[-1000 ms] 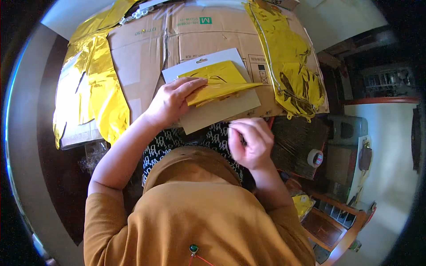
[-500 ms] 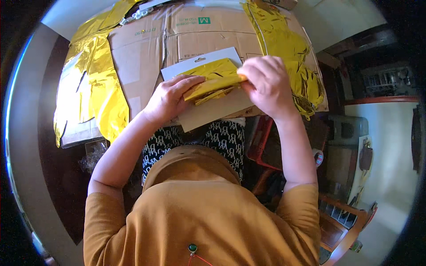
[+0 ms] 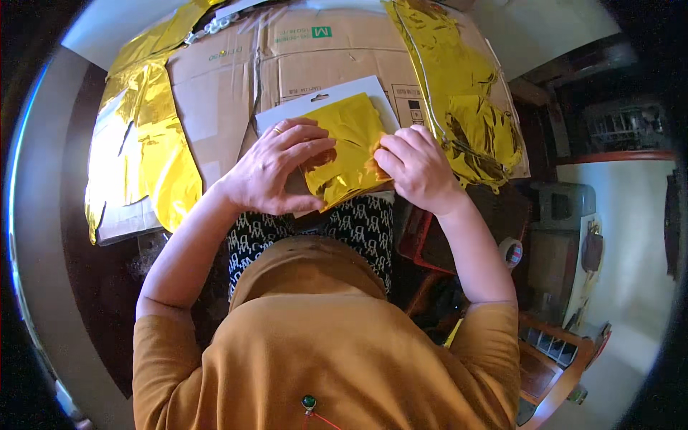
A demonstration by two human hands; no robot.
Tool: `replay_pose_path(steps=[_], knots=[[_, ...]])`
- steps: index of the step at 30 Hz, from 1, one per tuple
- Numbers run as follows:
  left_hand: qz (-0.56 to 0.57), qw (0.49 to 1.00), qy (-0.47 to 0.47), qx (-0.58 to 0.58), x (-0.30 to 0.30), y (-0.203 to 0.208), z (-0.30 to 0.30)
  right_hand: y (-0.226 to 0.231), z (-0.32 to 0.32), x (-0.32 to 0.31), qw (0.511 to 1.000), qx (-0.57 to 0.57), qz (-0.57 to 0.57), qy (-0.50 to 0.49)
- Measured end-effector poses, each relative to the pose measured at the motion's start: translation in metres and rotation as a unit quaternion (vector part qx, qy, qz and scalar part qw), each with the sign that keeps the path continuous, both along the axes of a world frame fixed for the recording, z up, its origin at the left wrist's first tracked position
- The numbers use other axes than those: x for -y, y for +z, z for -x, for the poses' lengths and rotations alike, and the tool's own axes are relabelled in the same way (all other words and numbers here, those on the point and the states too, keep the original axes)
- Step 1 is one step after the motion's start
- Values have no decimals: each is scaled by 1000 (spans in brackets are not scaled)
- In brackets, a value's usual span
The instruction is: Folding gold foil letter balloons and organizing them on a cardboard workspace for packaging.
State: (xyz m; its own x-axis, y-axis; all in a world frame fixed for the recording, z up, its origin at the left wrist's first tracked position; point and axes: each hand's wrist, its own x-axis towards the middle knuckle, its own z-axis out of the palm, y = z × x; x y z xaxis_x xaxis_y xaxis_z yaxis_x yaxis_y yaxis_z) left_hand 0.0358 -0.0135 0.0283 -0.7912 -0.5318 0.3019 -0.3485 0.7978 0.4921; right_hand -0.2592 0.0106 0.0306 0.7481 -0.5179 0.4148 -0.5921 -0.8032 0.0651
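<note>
Your light is uneven: the gold foil [image 3: 159, 129] at the left of the cardboard [image 3: 308, 64] burns out to white glare, while the gold packet [image 3: 347, 143] near the cardboard's front edge shows only small, soft highlights. You have deep shadow just beyond the cardboard's right edge, and a brighter pale wall [image 3: 631, 236] farther out. Around the cardboard, your fisheye view bends straight edges and drops to black at the corners.
</note>
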Motion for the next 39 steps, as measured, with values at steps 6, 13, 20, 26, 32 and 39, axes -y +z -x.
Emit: replay_pose_path(steps=[6, 13, 20, 26, 32, 39], knots=[[80, 990, 110, 26, -2, -17, 18, 25, 2, -4, 974, 79, -213, -20], [65, 992, 83, 67, -35, 13, 25, 29, 7, -25, 934, 133, -273, -186], [38, 996, 40, 69, -28, 6, 19, -5, -2, -23, 995, 60, -47, -60], [44, 997, 34, 48, -20, 0, 15, 5, -6, -23, 991, 60, -110, -50], [32, 999, 28, 23, -15, -2, 12, 1, 3, -20, 993, 37, -109, -35], [49, 998, -29, 12, -8, -1, 5, -12, -6, -42, 993, 36, -100, -42]])
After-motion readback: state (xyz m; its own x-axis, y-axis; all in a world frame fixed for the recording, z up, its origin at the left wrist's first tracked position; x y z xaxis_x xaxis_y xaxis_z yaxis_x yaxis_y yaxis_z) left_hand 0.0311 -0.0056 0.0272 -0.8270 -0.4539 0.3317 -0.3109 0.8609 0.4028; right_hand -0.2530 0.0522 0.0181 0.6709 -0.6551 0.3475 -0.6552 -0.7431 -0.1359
